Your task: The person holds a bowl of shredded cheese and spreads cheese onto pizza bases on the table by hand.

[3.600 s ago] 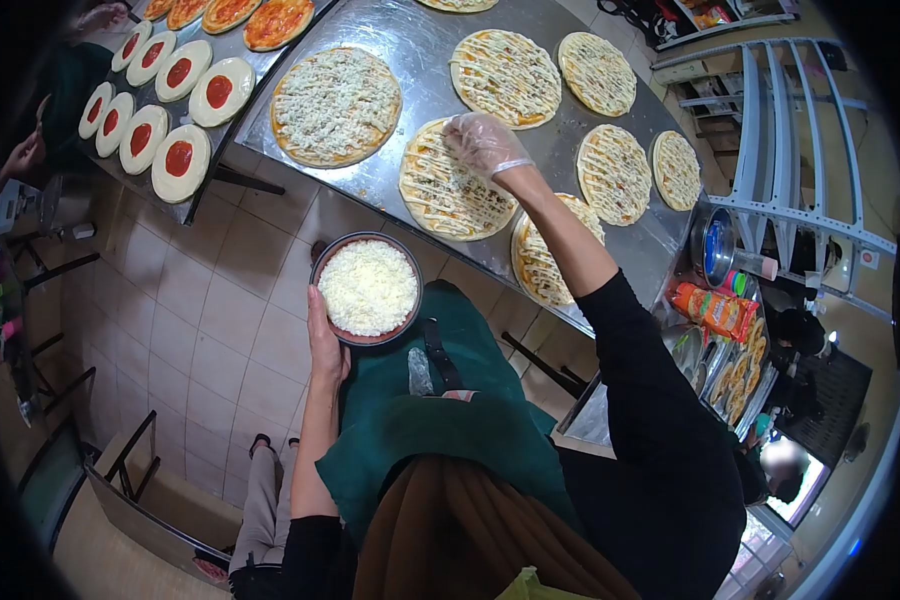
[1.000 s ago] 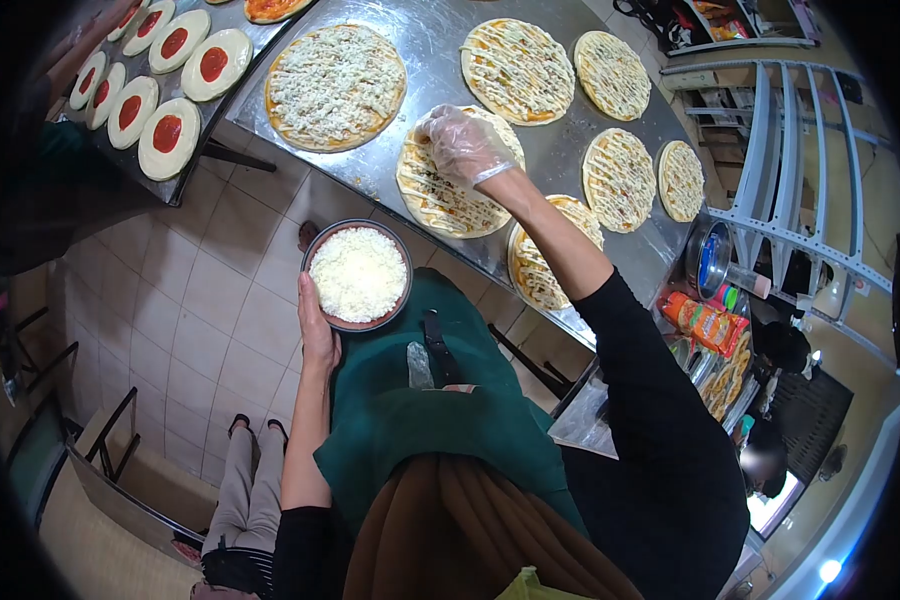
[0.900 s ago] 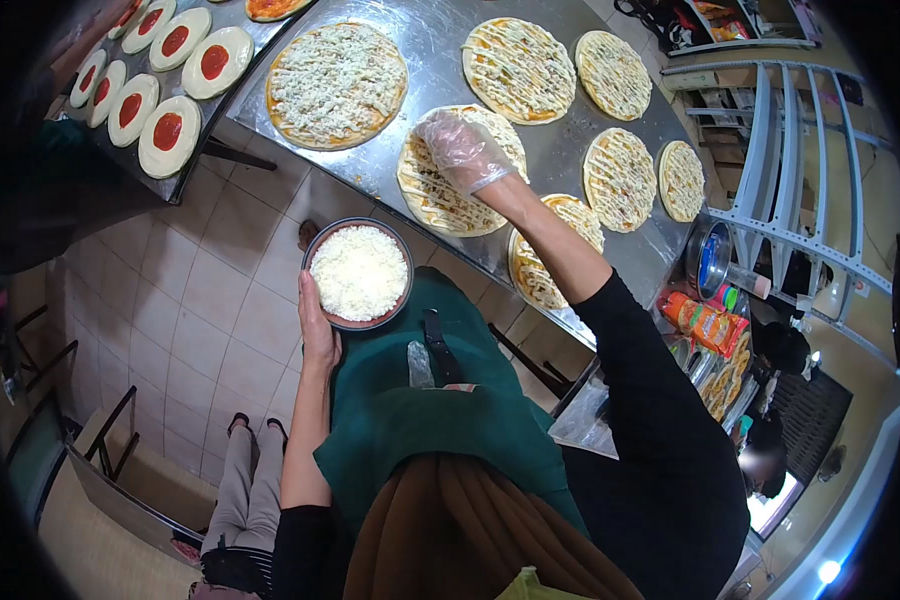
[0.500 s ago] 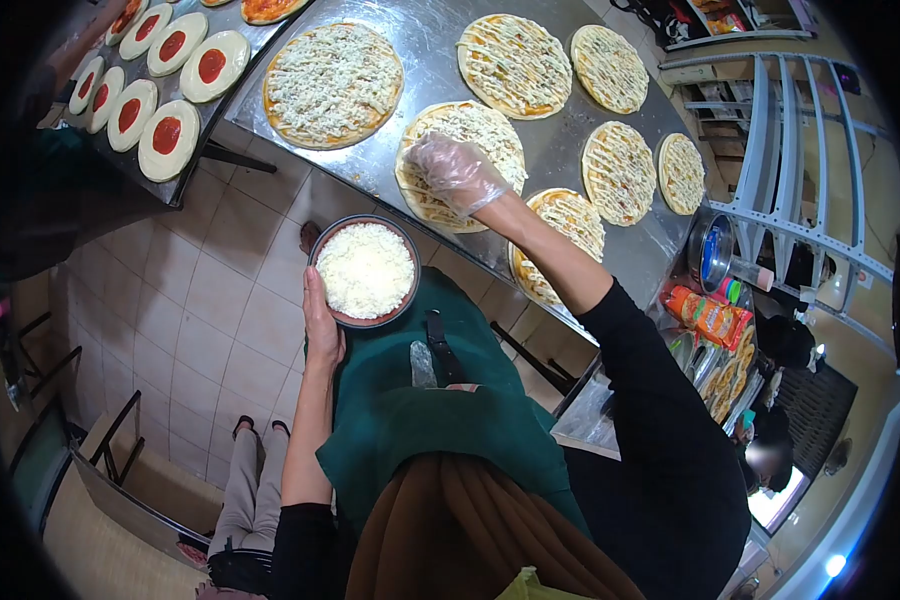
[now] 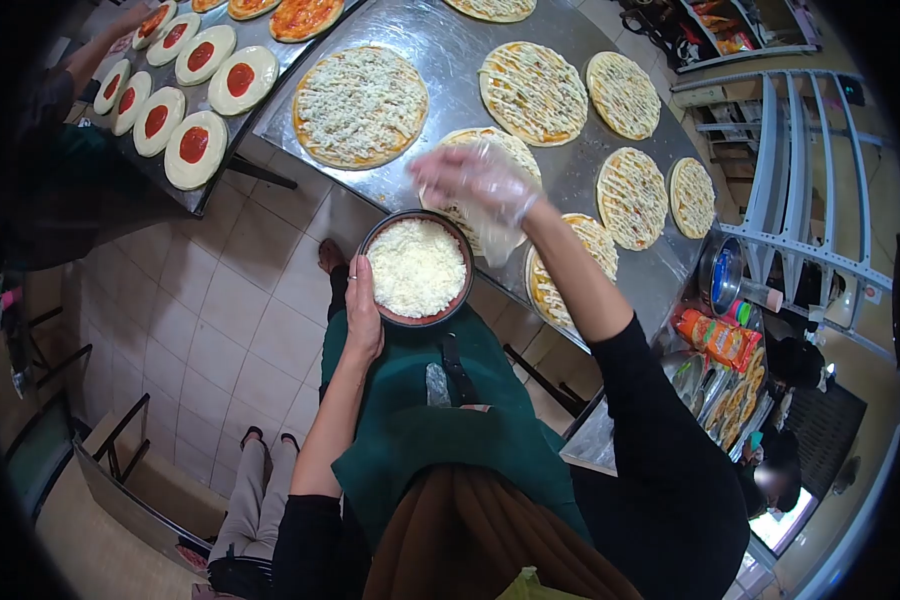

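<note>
My left hand (image 5: 365, 318) grips the side of a round dark-rimmed bowl (image 5: 425, 320), holding it in front of my apron near the table's edge. White grated cheese (image 5: 415, 266) fills the bowl. My right hand (image 5: 478, 185), in a clear plastic glove, hovers over a cheese-topped pizza (image 5: 515, 153) just beyond the bowl. That hand is smeared by motion, so I cannot make out its fingers or anything in them. It partly hides the pizza. Beside my right forearm lies another pizza with white drizzled stripes (image 5: 582, 243).
Several topped pizzas, including a large one (image 5: 360, 105), lie on the metal table (image 5: 450, 60). Dough rounds with red sauce (image 5: 193, 143) fill a second table at the left, where another person's arm (image 5: 100, 45) reaches in. A metal rack (image 5: 780, 170) stands at right.
My right hand has lifted from the pizza and moved slightly toward me, blurred. The bowl in my left hand has shifted right and closer to the table. The whole view has shifted a little.
</note>
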`<state>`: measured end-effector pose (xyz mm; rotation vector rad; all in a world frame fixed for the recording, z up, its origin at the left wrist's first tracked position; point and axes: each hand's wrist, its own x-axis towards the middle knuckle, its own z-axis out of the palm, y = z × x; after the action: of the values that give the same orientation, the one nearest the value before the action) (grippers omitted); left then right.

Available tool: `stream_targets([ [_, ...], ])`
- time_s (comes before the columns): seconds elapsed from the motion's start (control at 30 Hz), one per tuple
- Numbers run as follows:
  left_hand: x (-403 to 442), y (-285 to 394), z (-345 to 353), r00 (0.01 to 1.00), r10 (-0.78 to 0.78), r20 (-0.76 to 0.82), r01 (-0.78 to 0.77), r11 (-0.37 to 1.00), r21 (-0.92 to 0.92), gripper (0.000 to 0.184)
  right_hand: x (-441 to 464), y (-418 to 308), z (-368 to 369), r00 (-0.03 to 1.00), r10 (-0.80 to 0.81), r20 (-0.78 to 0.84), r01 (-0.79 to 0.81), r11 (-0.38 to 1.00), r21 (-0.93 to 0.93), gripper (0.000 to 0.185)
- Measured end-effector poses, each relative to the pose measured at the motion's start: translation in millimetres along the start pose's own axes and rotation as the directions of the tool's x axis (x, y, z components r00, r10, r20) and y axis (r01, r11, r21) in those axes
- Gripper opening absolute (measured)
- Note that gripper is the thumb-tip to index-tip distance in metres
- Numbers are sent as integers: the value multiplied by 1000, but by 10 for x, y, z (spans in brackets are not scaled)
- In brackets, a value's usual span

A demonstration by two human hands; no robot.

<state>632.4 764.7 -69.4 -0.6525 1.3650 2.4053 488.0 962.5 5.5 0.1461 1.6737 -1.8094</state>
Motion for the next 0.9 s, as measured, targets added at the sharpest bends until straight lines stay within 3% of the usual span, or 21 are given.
stream_targets([
  [0.13, -7, -11, -154, 1000, -7, -28, 6, 1000, -26, 48, 636, -168, -424, 989, -106, -106, 98, 992, -75, 32],
  [0.17, -31, -6, -201, 999, -1, -45, 1, 1000, -16, 48, 780, -149, -458, 977, -161, -140, 120, 957, -263, 29],
  [0.23, -66, 32, -287, 997, 13, -79, -12, 1000, 8, 48, 1028, -150, -382, 943, -289, -167, 134, 787, -603, 25],
  [0.33, -106, 69, -444, 996, -24, -91, 21, 999, -35, 52, 1259, -6, -266, 880, -473, -54, 223, 509, -832, 18],
  [0.37, -93, 7, -546, 990, -48, -132, 42, 998, -55, 57, 1328, 41, -245, 846, -532, 28, 247, 345, -906, 15],
  [0.47, -102, 61, -653, 989, -46, -140, 36, 997, -72, 62, 1333, -36, -160, 879, -465, -104, 147, 474, -868, 18],
  [0.5, -89, 35, -710, 986, -42, -160, 29, 996, -81, 62, 1324, -58, -183, 890, -434, -143, 174, 612, -771, 16],
  [0.6, -47, 7, -807, 981, -39, -190, 17, 993, -114, 63, 1343, -132, -315, 883, -390, -260, 49, 629, -776, 21],
  [0.63, -42, 59, -798, 983, -44, -181, 20, 991, -132, 63, 1255, -200, -335, 919, -318, -233, 41, 664, -747, 26],
  [0.7, -14, 113, -793, 985, -42, -165, 16, 988, -154, 63, 1066, -345, -222, 961, -193, -200, -86, 476, -875, 25],
  [0.77, 24, 136, -821, 988, -27, -153, 2, 987, -161, 62, 1226, 107, -438, 876, -469, -110, 198, 559, -805, 23],
  [0.9, 101, 114, -894, 983, -20, -182, -9, 988, -154, 60, 966, 45, 9, 870, -482, -108, 117, 412, -903, 18],
])
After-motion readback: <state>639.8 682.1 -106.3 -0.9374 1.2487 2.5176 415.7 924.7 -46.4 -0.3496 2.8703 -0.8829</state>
